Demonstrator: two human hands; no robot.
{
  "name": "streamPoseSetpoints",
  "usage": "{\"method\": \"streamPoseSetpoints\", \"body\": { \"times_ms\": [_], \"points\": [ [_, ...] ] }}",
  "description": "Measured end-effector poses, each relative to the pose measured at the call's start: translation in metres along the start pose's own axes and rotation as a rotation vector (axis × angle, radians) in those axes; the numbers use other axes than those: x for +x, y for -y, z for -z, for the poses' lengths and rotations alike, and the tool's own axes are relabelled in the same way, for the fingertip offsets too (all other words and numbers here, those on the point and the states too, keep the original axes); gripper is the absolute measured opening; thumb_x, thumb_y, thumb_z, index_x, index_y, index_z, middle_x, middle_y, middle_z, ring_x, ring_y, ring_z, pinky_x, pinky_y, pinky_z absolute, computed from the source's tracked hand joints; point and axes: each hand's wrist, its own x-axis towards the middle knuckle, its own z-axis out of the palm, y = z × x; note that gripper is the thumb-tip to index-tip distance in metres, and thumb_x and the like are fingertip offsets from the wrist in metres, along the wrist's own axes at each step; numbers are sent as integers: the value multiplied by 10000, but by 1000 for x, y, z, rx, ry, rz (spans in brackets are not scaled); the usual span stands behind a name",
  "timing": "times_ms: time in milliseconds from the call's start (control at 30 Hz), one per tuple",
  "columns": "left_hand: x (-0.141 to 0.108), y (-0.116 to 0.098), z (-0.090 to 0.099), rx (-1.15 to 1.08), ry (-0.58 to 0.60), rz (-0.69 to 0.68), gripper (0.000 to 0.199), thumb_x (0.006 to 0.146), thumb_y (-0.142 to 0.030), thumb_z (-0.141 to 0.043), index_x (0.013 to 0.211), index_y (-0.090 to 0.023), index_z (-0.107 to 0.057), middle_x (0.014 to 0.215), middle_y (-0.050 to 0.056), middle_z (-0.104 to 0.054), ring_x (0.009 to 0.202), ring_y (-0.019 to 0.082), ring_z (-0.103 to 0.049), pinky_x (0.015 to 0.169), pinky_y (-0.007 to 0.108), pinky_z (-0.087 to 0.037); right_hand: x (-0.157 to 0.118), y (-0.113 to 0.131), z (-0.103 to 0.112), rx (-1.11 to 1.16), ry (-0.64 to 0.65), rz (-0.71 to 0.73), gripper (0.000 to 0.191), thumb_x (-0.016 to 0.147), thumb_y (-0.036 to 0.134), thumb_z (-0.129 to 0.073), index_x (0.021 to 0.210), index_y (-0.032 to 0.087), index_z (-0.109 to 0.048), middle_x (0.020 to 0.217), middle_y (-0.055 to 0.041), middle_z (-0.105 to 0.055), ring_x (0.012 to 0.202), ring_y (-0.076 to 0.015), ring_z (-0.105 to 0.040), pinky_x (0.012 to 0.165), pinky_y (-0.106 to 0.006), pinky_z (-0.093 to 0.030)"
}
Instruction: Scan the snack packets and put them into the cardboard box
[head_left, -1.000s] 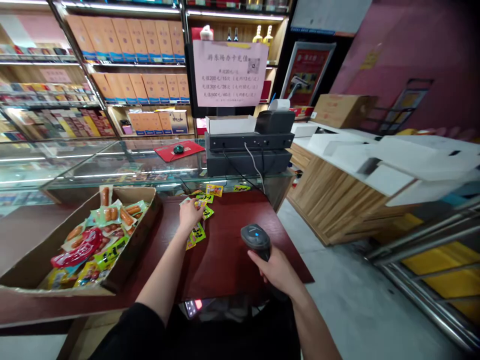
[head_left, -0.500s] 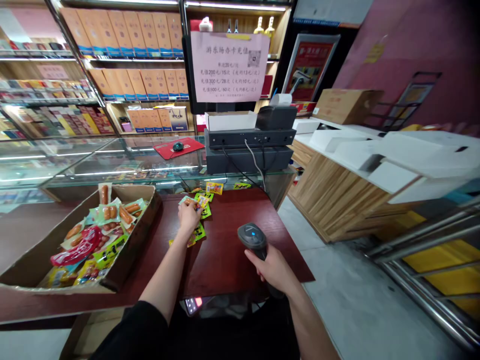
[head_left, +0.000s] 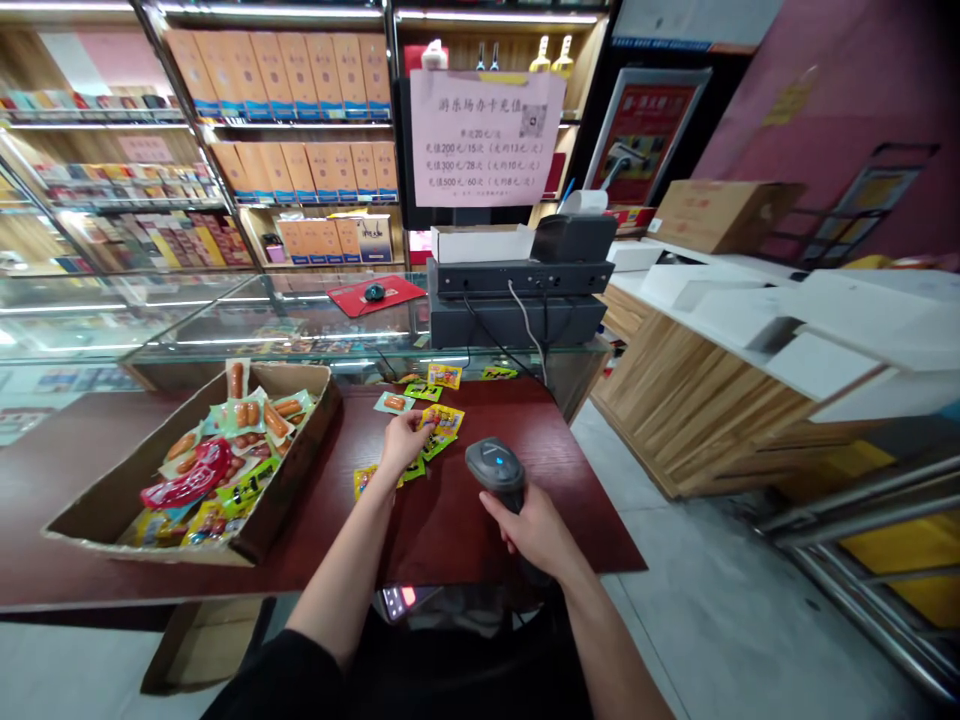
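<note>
My left hand (head_left: 403, 440) pinches a yellow snack packet (head_left: 441, 421) just above the dark red tabletop (head_left: 465, 540). Beneath and beside it lie green packets (head_left: 439, 446) and another yellow packet (head_left: 365, 482). A pale packet with a sausage (head_left: 394, 402) lies just behind my fingers. My right hand (head_left: 529, 520) is wrapped round the handle of a dark barcode scanner (head_left: 495, 462), whose blue light is on. To the left stands an open cardboard box (head_left: 300, 470) holding several sausage packets and a red packet (head_left: 191, 477).
Behind the table is a glass counter (head_left: 300, 312) with a red mat (head_left: 401, 293), a mouse and a dark cash register unit (head_left: 517, 318) with hanging cables. A wooden cabinet (head_left: 694, 400) stands at the right. A phone (head_left: 396, 602) shows below the table's front edge.
My left hand has let go of the pale sausage packet and now holds a yellow one, nearer the scanner. The scanner has shifted slightly left, and the whole view has shifted.
</note>
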Motion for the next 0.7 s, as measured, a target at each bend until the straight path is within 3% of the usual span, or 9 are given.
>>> {"method": "streamPoseSetpoints", "body": {
  "times_ms": [200,300,433,600,700],
  "points": [
    [-8,-11,1,-552,67,64,333,601,-231,-859,868,-167,-670,842,37,-755,758,184,-711,729,307,-575,4,8,1,-16,-41,42,313,871,506,-624,832,197,-599,461,43,-561,371,-147,-558,423,-236,-447],
    [-13,-15,2,-713,95,124,387,562,-171,-880,854,-168,-625,823,19,-742,741,168,-708,731,318,-593,5,11,0,-16,-24,62,305,875,503,-628,837,201,-604,467,34,-570,379,-156,-568,430,-243,-452],
    [-17,-16,4,-790,99,195,372,559,-95,-871,812,-157,-604,770,5,-724,711,148,-705,730,300,-600,6,12,-1,-31,-36,85,289,873,490,-638,865,202,-616,463,32,-576,388,-168,-578,435,-251,-455],
    [-19,-15,6,-802,88,226,362,550,-48,-859,801,-141,-615,712,-11,-702,613,102,-659,623,224,-565,5,12,-2,-24,-29,78,303,875,505,-633,892,202,-620,473,32,-589,385,-168,-581,416,-247,-449],
    [-19,-15,6,-800,88,233,353,556,-42,-859,800,-142,-625,722,-5,-708,632,114,-672,667,253,-585,5,13,-3,-27,-27,62,301,870,501,-639,884,201,-622,474,29,-588,384,-165,-577,419,-248,-449]
  ]
}}
